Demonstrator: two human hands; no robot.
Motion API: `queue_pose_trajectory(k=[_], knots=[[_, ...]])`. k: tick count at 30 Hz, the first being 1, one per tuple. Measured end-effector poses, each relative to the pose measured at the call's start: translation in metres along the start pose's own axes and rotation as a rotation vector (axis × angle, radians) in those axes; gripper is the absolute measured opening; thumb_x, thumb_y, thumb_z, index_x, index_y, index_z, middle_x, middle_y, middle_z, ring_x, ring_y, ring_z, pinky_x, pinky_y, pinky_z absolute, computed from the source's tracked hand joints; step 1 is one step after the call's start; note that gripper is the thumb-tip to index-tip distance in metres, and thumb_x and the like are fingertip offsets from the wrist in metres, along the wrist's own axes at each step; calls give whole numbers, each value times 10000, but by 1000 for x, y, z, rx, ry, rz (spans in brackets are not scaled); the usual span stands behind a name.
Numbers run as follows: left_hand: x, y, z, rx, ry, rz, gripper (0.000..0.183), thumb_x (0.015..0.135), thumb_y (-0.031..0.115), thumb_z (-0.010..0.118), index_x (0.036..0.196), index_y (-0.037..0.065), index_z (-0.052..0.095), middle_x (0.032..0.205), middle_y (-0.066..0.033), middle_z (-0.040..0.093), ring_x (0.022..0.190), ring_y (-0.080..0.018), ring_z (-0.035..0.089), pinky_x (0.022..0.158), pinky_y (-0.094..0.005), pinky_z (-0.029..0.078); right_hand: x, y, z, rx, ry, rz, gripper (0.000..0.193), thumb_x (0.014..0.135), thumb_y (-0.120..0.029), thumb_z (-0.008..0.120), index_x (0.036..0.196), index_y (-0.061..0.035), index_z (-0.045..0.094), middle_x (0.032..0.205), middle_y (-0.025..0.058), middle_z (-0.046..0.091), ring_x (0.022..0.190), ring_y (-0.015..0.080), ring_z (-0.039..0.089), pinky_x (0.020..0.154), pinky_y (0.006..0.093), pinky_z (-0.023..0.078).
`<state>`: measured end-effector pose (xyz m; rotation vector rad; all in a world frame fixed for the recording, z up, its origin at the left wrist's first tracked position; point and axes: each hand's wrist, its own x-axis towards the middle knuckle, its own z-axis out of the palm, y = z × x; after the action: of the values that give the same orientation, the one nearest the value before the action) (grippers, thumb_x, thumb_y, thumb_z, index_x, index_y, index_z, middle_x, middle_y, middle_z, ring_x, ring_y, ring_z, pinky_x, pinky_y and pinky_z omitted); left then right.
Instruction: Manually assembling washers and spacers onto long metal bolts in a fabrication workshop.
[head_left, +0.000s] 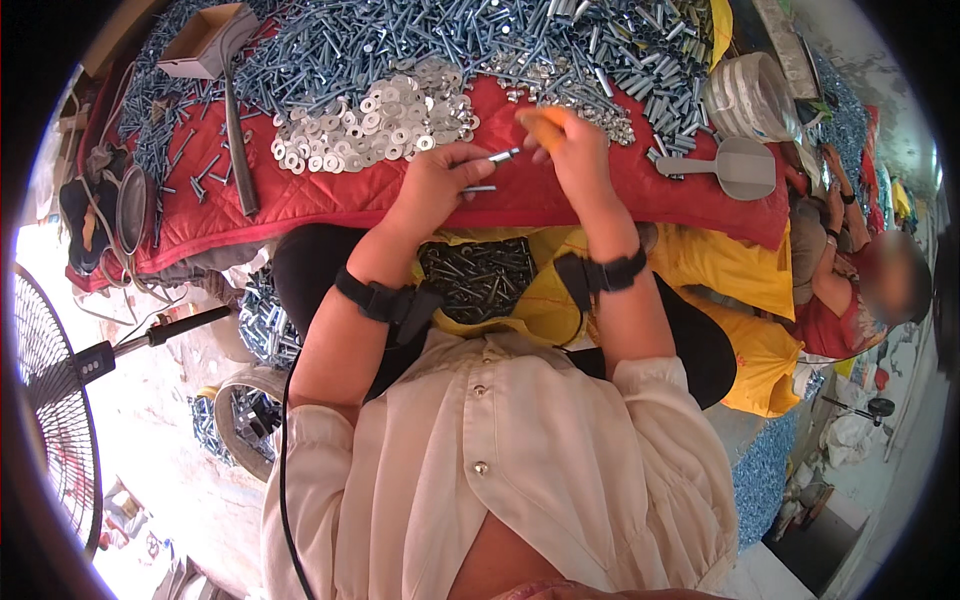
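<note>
1. At the centre, a yellow sheet (545, 300) is cradling dark metal screws (475, 280), too many to count.
2. Toward 12 o'clock, the left hand (435, 185) is pinching one silver metal cylinder (503, 156) between thumb and forefinger; a second silver metal rod (481, 188) is jutting out just below.
3. At 1 o'clock, the right hand (580, 150) is hovering just beside it, fingers curling close together, blurred, orange showing on them; whether they are gripping anything, I cannot tell.
4. Beneath both, a red quilted cloth (340, 205) is spreading.
5. At 2 o'clock, one grey flat scoop (747, 170) is lying near one whitish round tub (745, 95).
6. At 11 o'clock, dozens of flat silver washers (400, 110) are overlapping; at 1 o'clock, small silver nuts (612, 127) are clustering.
7. Farthest, at 12 o'clock, countless bluish metal bolts (400, 35) are heaping up.
</note>
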<state>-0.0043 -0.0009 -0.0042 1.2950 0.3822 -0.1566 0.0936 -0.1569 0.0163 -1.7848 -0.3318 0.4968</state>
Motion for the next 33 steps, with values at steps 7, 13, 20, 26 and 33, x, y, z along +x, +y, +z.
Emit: queue_pose_trajectory(k=[7, 13, 20, 26, 33], knots=[[1, 8, -3, -120, 45, 27, 180, 846, 128, 610, 980, 8, 615, 672, 14, 532, 531, -41, 448, 425, -168, 298, 70, 15, -1, -1143, 90, -652, 166, 766, -219, 621, 894, -122, 664, 763, 99, 628, 690, 280, 612, 588, 380, 477], [1, 9, -5, -145, 68, 22, 185, 845, 134, 612, 977, 5, 610, 671, 14, 532, 527, -36, 444, 414, -165, 289, 53, 7, -3, -643, 101, -504, 140, 771, -133, 618, 888, -70, 659, 747, 89, 623, 640, 220, 610, 591, 325, 478], [-2, 6, 0, -113, 30, 13, 165, 845, 144, 615, 953, 20, 617, 671, 25, 534, 543, -36, 453, 431, -165, 309, -18, -15, -1, -132, 19, -376, 185, 751, 38, 639, 924, -24, 659, 842, 46, 637, 788, 93, 592, 679, 218, 479], [-5, 3, -2, -21, -67, 30, 153, 847, 145, 614, 940, 25, 626, 691, 27, 546, 563, -35, 457, 466, -173, 333, -37, -23, 2, -272, 65, -481, 167, 719, -12, 669, 882, -50, 677, 816, 53, 633, 714, 153, 595, 637, 257, 452], [-8, 6, 0, -40, -99, 50, 158, 852, 147, 609, 943, 19, 625, 689, 34, 537, 565, -34, 455, 483, -176, 341, -38, -17, 1, -243, 80, -538, 170, 701, 19, 688, 862, -33, 671, 818, 36, 631, 754, 122, 577, 684, 241, 447]])
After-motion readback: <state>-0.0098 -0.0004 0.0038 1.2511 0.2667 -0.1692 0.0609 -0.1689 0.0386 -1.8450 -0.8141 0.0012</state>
